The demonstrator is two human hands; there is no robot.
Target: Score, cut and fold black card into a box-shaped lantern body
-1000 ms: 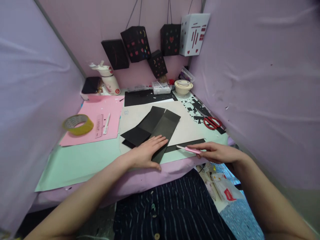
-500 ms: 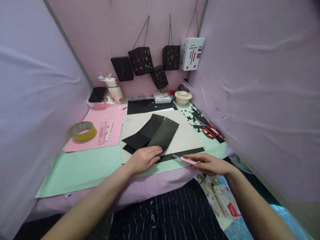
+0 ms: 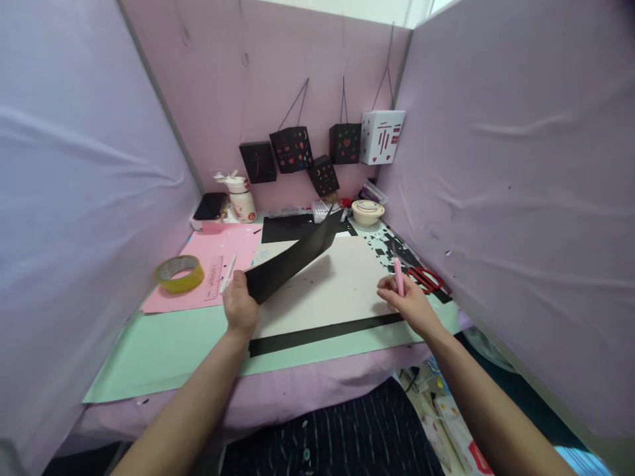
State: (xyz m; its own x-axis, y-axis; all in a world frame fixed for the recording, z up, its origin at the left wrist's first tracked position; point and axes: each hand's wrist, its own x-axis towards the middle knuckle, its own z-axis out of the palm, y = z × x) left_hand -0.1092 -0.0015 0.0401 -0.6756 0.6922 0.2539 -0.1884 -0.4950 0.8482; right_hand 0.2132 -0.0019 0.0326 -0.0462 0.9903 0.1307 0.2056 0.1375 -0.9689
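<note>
Lifted off the board now, the black card [image 3: 292, 259] that lay flat under my palm half a second ago hangs in the air, tilted up and away toward the back wall. My left hand [image 3: 240, 305] pinches its near corner, thumb on top and fingers curled beneath; the sheet is stiff, matte, a long folded rectangle with a crisp edge. My right hand [image 3: 407, 301] has come up off the near edge of the table and rests on the pale board [image 3: 342, 291], fingers closed around a slim pink knife [image 3: 398, 276] that stands nearly upright out of the grip.

A narrow black strip [image 3: 325, 333], thin and straight, lies along the board's near edge, on the smooth mint-green paper [image 3: 163, 350] that covers the table. Red-handled scissors [image 3: 425, 277] sit just beyond my right hand among small black offcuts. To the left, a pink sheet [image 3: 198, 264] carries a clear ruler [image 3: 214, 278] and a white pen [image 3: 228, 273], with a chunky ring of yellowish tape [image 3: 179, 273] on its left edge. Boxy paper lanterns [image 3: 292, 149], black with coloured cut-outs and one white, hang on strings against the soft pink cloth wall.
</note>
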